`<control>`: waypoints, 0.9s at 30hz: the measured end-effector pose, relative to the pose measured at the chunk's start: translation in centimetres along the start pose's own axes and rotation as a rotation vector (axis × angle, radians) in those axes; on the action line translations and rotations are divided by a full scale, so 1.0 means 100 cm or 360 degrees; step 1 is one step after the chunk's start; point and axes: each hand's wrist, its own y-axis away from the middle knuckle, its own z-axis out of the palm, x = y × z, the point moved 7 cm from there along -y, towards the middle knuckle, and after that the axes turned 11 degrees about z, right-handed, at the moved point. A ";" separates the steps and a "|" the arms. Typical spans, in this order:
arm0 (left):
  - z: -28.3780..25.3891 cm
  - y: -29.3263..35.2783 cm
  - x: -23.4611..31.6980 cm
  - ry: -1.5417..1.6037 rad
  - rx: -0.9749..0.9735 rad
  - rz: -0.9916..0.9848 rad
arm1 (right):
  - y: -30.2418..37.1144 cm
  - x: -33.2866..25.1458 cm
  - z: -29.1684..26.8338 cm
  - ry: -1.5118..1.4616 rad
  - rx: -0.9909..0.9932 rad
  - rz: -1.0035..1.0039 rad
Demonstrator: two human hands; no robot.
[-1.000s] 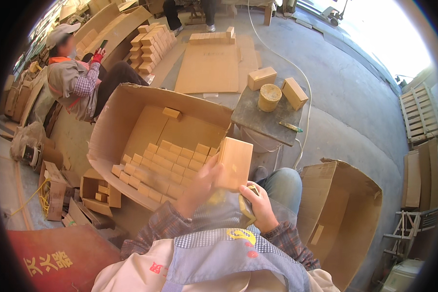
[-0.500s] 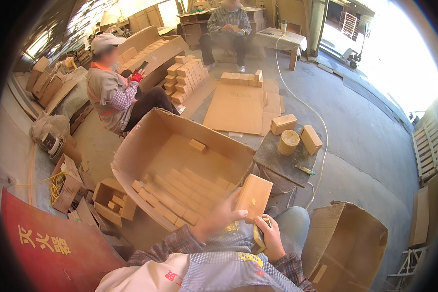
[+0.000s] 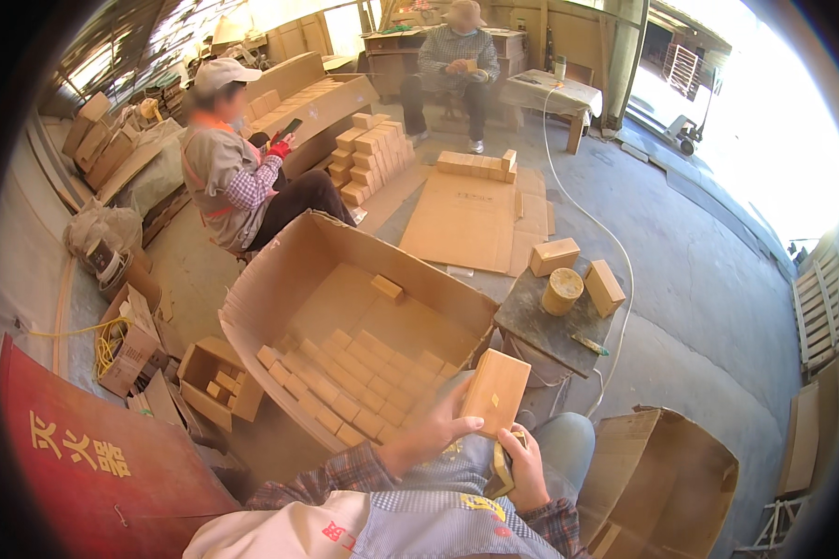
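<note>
My left hand is wrapped round a light wooden box, with a small pale diamond mark on its face. The box is tilted up above my lap. Just below its lower right corner, my right hand is closed round a small dark block with yellowish edges. Its kind is hard to make out, since my fingers cover part of it. Left of my hands stands a large open carton, its floor partly covered by rows of wooden blocks, with one loose block apart from them.
A low stand at right bears a round tub and two wooden boxes. Another open carton is at my right knee. Two co-workers sit beyond, one beside stacked blocks. A hose crosses the floor; a red panel stands left.
The whole view has shifted slightly, so the surroundings sit further right and lower. Both hands keep their holds on the wooden box and the small block.
</note>
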 end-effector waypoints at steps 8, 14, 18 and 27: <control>-0.003 -0.003 -0.004 0.0034 -0.0004 -0.0019 | -0.007 0.003 -0.004 -0.0009 0.0014 0.0004; 0.000 -0.001 -0.009 0.0095 0.0015 -0.0071 | -0.007 0.005 -0.008 -0.0029 0.0010 0.0015; 0.003 0.000 -0.007 0.0088 0.0039 -0.0089 | -0.005 0.004 -0.009 -0.0042 0.0012 0.0001; 0.005 0.000 -0.004 0.0105 0.0012 -0.0035 | -0.001 0.001 -0.007 -0.0054 -0.0008 -0.0018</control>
